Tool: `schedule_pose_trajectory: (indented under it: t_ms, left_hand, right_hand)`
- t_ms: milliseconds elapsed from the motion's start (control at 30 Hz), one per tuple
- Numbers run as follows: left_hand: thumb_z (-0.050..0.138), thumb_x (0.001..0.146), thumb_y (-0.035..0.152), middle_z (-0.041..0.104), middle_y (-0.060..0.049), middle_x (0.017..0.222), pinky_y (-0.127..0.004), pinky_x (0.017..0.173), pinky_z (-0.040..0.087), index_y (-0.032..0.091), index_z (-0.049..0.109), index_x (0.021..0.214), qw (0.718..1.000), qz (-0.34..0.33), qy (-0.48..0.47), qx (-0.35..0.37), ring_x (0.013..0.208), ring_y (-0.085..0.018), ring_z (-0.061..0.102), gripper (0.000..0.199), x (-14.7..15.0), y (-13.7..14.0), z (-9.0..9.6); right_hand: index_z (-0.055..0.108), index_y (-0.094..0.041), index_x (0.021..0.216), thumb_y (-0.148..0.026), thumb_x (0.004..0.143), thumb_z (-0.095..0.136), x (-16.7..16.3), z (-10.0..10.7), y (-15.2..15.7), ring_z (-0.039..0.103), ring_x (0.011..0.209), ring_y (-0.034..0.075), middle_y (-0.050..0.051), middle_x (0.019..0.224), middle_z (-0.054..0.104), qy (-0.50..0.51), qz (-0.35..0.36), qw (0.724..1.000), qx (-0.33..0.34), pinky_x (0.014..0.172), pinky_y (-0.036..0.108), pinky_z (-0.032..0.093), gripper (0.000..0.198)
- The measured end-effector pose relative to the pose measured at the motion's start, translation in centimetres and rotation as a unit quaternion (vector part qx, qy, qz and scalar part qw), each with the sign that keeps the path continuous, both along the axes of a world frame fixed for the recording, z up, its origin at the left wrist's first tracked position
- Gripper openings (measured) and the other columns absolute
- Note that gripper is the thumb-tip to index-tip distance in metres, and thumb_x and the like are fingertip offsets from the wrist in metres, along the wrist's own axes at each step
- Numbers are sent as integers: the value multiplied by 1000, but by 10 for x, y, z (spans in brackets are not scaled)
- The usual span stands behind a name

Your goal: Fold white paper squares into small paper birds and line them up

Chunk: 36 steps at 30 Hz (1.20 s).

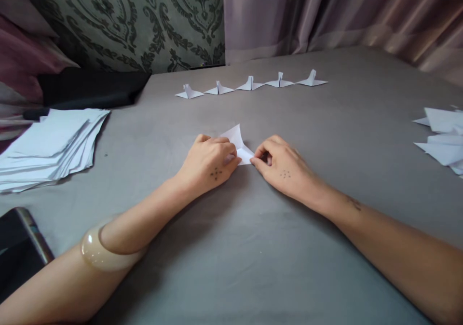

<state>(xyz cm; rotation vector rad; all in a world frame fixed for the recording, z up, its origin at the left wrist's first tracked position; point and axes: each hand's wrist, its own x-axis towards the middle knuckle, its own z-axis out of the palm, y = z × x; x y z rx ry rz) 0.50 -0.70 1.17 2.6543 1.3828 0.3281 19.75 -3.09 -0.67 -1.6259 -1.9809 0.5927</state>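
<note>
A partly folded sheet of white paper (234, 136) lies on the grey cloth surface in front of me, one pointed flap standing up at its far side. My left hand (214, 160) covers its left part, fingers curled and pinching the paper. At the paper's right corner, the thumb and forefinger of my right hand (280, 163) are pinched together on the tip. The left fingers hide much of the folds. A pale bangle (104, 252) circles my left forearm.
Several folded white paper figures (251, 84) stand in a row farther back. A stack of white paper (54, 146) lies at left, near a black cloth-like item (94, 88) and a dark phone-like device (21, 252). More folded papers (443, 142) sit at the right edge.
</note>
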Motion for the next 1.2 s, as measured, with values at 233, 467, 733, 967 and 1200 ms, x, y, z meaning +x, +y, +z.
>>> schedule_pose_trajectory:
  t_ms: [233, 467, 733, 967, 1200]
  left_hand:
    - [49, 89, 30, 68, -3, 79, -37, 80, 38, 17, 64, 78, 1000, -13, 1, -2, 72, -18, 61, 22, -2, 1, 0]
    - [49, 88, 30, 69, -4, 81, -38, 82, 39, 17, 67, 82, 1000, -15, 13, 4, 73, -19, 62, 22, -1, 2, 0]
    - [49, 88, 28, 69, -5, 85, -37, 82, 38, 17, 67, 82, 1000, 2, 22, -9, 81, -21, 64, 21, 1, -1, 2]
    - [57, 86, 36, 69, -4, 86, -33, 78, 38, 18, 66, 82, 998, 20, -44, -45, 78, -19, 62, 20, -4, 2, -1]
    - [62, 85, 41, 66, -1, 85, -39, 88, 32, 19, 65, 86, 992, 2, -74, -104, 77, -16, 57, 23, -26, 2, 2]
  right_hand:
    - [63, -21, 80, -26, 79, 58, 14, 10, 13, 51, 66, 11, 1, 84, 60, -5, 26, 996, -80, 61, 27, 38, 7]
    - [65, -21, 84, -21, 77, 55, 16, 19, 11, 52, 60, 12, -1, 72, 63, 24, 44, 994, -93, 57, 26, 36, 11]
    - [66, -17, 89, -2, 83, 44, -8, 9, -16, 58, 80, 16, 4, 85, 66, -39, 108, 989, 96, 72, 28, 42, 27]
    - [67, -14, 93, 0, 86, 42, -14, 6, -28, 54, 90, 23, 10, 94, 64, -177, 137, 968, 117, 78, 34, 45, 29]
    - [68, -13, 91, 1, 85, 42, -14, 6, -28, 53, 90, 23, 12, 95, 63, -187, 160, 961, 128, 77, 35, 45, 30]
